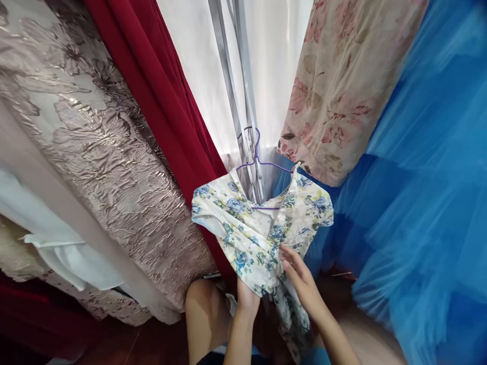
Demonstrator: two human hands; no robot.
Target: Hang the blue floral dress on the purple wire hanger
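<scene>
Both forearms [240,337] reach forward, right fingers [294,256] extended.

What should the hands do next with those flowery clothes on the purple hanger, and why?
Perhaps the right hand could gently smooth down the front of the flowery garment, because slanting folds cross it and that hand's fingers are right there. The left hand, partly hidden under the garment, might help support it.

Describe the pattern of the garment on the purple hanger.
The garment has blue flowers, green and yellow touches, on white; best seen in the head view.
</scene>
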